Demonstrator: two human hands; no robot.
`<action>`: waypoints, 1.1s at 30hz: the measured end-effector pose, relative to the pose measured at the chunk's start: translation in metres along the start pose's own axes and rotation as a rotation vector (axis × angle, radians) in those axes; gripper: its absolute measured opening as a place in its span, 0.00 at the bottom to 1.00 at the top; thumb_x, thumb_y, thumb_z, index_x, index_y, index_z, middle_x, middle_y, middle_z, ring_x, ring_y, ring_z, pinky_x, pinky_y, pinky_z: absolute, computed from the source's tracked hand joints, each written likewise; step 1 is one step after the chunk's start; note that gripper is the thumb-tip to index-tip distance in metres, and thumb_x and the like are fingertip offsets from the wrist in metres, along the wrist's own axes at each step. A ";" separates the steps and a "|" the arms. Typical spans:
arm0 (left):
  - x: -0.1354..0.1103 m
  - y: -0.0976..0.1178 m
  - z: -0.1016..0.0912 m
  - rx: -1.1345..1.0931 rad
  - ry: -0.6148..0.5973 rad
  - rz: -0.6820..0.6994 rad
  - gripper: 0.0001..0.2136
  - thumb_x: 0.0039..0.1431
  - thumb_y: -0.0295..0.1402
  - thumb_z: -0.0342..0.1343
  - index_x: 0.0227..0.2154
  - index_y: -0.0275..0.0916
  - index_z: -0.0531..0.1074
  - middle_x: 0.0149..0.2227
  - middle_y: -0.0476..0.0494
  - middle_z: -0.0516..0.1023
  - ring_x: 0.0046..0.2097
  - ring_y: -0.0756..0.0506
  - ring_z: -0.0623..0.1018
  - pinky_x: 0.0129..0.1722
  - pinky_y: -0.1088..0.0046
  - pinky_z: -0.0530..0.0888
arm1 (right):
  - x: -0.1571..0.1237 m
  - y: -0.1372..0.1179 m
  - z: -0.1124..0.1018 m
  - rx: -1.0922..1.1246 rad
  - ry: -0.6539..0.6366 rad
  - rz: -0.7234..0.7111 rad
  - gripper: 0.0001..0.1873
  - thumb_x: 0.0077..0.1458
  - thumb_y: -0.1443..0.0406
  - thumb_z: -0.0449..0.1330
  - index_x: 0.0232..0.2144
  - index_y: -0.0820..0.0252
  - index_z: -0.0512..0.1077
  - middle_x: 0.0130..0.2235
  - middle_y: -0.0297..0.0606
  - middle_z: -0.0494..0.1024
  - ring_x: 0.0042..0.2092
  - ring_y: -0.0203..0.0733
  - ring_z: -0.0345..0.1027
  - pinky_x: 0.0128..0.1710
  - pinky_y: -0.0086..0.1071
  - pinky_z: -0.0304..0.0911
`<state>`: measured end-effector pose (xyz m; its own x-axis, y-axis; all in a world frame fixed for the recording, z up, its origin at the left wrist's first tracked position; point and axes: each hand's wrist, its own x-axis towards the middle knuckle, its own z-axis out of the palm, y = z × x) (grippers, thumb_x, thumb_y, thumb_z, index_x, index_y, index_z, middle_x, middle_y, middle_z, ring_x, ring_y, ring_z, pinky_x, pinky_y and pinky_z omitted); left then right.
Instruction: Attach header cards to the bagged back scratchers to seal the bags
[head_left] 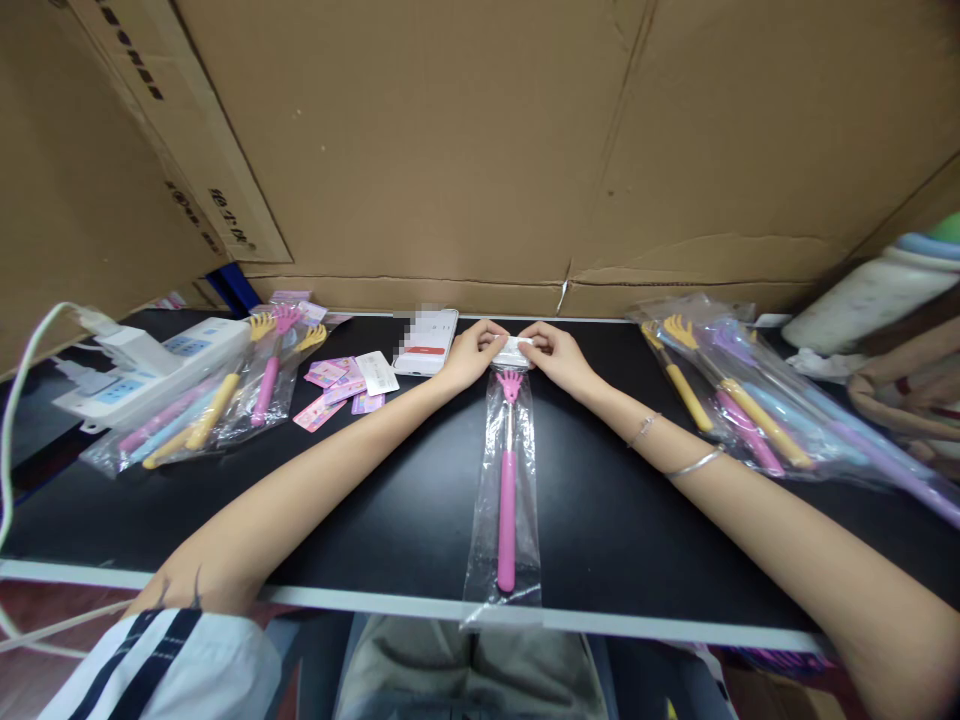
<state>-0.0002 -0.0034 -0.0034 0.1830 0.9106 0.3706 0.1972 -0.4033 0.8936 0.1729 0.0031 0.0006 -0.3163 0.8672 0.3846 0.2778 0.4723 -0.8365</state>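
At the centre of a black tabletop (375, 530), a pink back scratcher (508, 520) lies in a clear plastic sleeve (484, 560), claw end far and handle near, as a person's left hand (474, 355) and right hand (556, 357) meet at a small white piece (513, 350) over the sleeve's far end. Each grip is nearly closed, thumb and fingers pinching one end of the piece; whether it is card or folded film cannot be told. The slick sleeve overhangs the near edge, so a careless tug or a brush from the lap could drag it askew or off, and an uneven pinch could crease the white piece. The film is thin, wrinkled and glossy, the handle smooth and rounded, the shaft shiny like metal, the claw splayed. To the left lie a flat phone (424, 345), loose printed cards (341, 385) that a sweeping forearm might scatter, a bagged left pile (225, 400) of scratchers and a boxy white power strip (176, 352). A bagged right pile (757, 405) lies opposite, with matte, creased cardboard (465, 140) rising along the far side.
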 end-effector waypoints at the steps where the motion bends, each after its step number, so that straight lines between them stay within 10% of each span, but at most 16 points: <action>1: 0.000 0.000 0.000 0.005 -0.005 0.002 0.04 0.55 0.32 0.53 0.31 0.36 0.67 0.27 0.50 0.73 0.31 0.52 0.73 0.34 0.76 0.68 | 0.000 0.001 0.000 -0.017 -0.002 -0.008 0.10 0.48 0.59 0.59 0.30 0.60 0.67 0.24 0.31 0.71 0.25 0.35 0.64 0.28 0.30 0.60; 33: 0.001 -0.003 0.000 0.037 -0.015 0.031 0.03 0.55 0.30 0.52 0.32 0.37 0.67 0.28 0.51 0.72 0.31 0.52 0.72 0.33 0.77 0.66 | 0.001 0.004 -0.001 -0.054 -0.019 -0.032 0.10 0.49 0.59 0.58 0.32 0.59 0.67 0.24 0.31 0.70 0.26 0.35 0.63 0.27 0.30 0.58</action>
<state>-0.0010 -0.0017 -0.0057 0.2041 0.8961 0.3940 0.2268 -0.4348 0.8715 0.1742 0.0058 -0.0020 -0.3424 0.8488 0.4029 0.3155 0.5078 -0.8016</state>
